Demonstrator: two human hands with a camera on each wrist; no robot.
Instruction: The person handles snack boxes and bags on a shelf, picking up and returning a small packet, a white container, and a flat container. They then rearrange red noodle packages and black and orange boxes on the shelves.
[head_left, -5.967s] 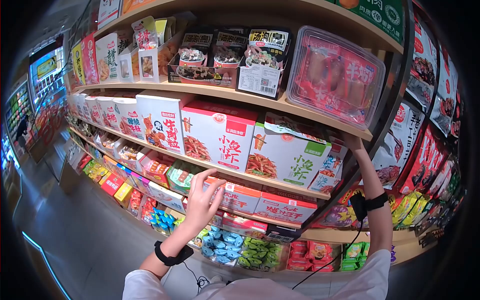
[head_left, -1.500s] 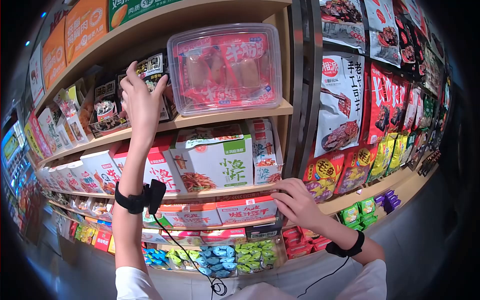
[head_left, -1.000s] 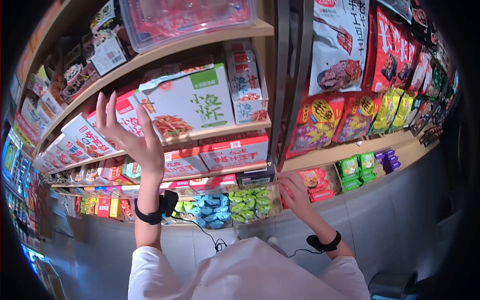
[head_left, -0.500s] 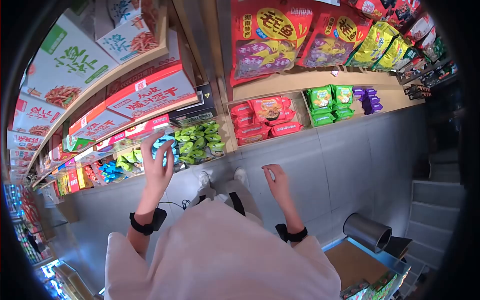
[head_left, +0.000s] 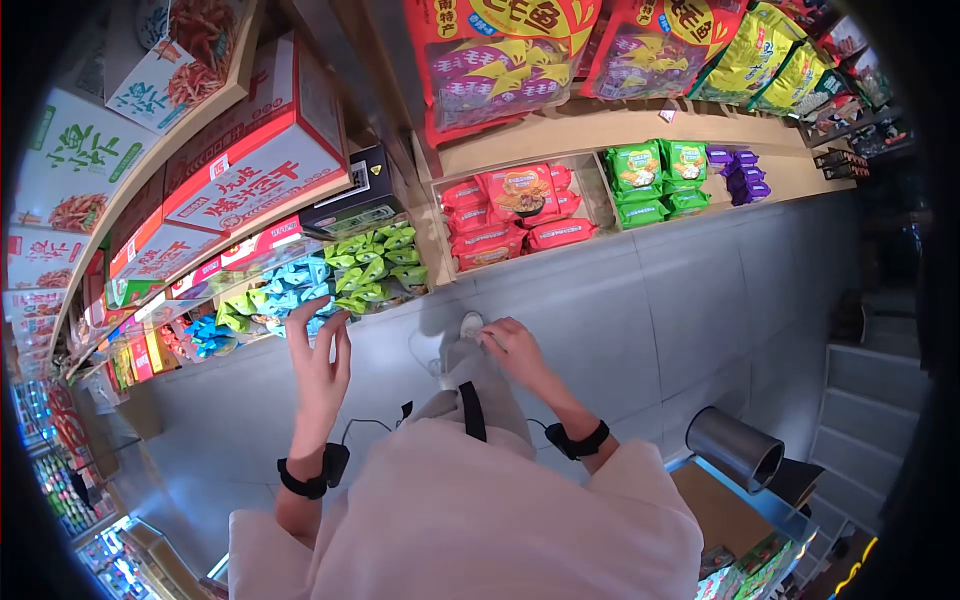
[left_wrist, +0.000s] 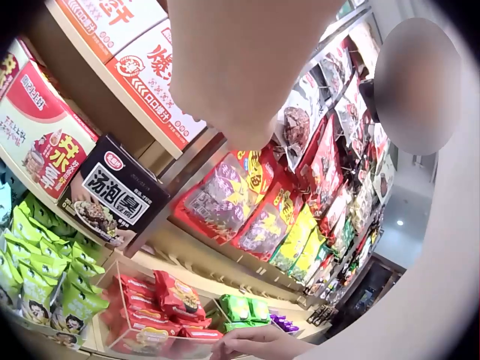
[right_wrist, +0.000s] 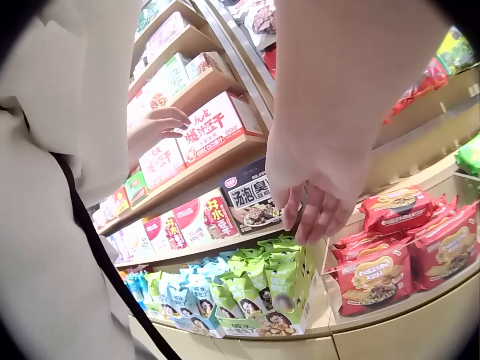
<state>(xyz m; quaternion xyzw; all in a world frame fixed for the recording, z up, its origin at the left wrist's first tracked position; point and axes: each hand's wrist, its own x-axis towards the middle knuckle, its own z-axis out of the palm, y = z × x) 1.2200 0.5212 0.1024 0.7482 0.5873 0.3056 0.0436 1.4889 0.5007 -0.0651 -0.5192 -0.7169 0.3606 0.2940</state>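
Left hand and right hand are hanging relaxed, holding nothing
A careless low swing could be tipping blue packets or green packets — onto the floor

"How many hands are seen?"

"Two, with two black wrist straps counted."

"What else is counted?"

"Two purple-filled red bags, two yellow bags, one dark box and one grey bin are shown."

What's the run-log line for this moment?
left hand: empty | right hand: empty | packets held: none | nearby: blue packets, lime packets, red packets
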